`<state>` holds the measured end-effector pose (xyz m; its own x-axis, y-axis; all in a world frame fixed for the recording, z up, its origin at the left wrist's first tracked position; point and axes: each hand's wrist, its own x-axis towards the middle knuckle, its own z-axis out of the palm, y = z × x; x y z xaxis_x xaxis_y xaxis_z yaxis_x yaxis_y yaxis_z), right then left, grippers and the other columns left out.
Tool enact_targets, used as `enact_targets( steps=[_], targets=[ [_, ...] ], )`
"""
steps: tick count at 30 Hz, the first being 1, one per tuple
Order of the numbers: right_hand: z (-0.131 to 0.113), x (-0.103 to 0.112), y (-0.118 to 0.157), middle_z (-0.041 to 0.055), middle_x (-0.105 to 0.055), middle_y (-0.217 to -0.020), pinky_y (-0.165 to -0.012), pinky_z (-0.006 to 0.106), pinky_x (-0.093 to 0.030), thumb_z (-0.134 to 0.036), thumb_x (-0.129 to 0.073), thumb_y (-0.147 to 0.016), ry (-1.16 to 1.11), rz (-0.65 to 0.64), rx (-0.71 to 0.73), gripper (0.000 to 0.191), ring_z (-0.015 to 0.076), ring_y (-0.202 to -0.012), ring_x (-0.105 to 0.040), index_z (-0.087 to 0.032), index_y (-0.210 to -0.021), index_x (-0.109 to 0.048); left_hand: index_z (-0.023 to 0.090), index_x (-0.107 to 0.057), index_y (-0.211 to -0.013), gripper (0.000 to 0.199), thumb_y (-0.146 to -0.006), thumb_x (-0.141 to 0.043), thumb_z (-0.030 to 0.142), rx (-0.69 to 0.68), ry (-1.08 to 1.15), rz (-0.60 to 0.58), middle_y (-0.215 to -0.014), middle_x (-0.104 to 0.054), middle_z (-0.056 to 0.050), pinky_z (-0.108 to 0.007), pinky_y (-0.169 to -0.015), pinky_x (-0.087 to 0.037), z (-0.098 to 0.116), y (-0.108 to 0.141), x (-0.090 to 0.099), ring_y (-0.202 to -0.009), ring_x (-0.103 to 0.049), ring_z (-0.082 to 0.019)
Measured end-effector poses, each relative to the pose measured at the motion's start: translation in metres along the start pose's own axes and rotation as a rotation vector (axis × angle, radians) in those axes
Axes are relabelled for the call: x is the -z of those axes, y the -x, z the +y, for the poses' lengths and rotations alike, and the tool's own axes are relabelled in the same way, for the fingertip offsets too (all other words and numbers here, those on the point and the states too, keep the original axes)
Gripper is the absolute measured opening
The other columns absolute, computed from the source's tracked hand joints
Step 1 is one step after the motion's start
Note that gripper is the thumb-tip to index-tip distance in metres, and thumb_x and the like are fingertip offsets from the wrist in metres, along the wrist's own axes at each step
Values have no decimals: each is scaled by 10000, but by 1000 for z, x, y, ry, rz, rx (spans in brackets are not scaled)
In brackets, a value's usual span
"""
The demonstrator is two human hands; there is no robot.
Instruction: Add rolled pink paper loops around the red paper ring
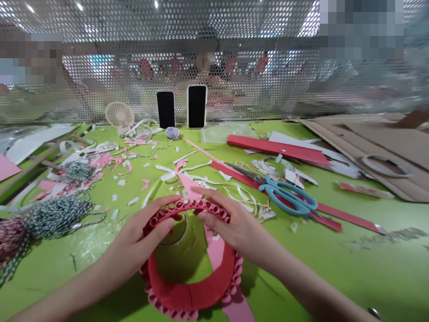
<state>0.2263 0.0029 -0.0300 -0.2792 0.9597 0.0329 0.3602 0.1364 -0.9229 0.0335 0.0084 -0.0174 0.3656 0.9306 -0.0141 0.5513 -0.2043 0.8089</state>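
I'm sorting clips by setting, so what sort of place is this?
Probably a craft workspace, perhaps a class or a workshop; which, I can't tell. Blue-handled scissors, bundled yarn and paper scraps lie on the green table.

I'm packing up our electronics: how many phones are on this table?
2. One phone stands right of the cream fan; the second phone stands further right. Both are before the perforated panel. Others may be hidden.

Head-worn view faces forward, down (near the table (395,277)).
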Motion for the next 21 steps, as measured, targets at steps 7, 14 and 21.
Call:
enact_targets(
  steps=[7,14,21],
  targets=[
    [1,10,-1,35,-540,-1188,-899,441,-403,-321,-449,-831,8,18,21,375,217,-1077,-503,-291,-1205,-450,289,-374,-1259,438,-832,-408,376,-21,-51,57,-1278,-483,-5,-363,-945,-376,-7,2,-4,-1139,-453,-243],
    [1,5,-1,26,-579,-1108,-893,398,-411,-301,-402,-858,-34,15,44,324,190,-1087,-489,-301,-1175,-474,328,-294,-1305,479,-839,-407,354,-52,-36,-60,-1337,-410,9,-392,-981,-341,-8,0,-3,-1204,-380,-248],
    [0,5,-2,52,-613,-872,-718,366,-486,-313,-350,-877,-40,-65,-65,376,189,-839,-586,-267,-1244,-418,314,-357,-1264,425,-849,-373,403,44,89,6,-1298,-453,12,-356,-1014,-294,-5,5,-10,-1186,-400,-215]
  ],
)
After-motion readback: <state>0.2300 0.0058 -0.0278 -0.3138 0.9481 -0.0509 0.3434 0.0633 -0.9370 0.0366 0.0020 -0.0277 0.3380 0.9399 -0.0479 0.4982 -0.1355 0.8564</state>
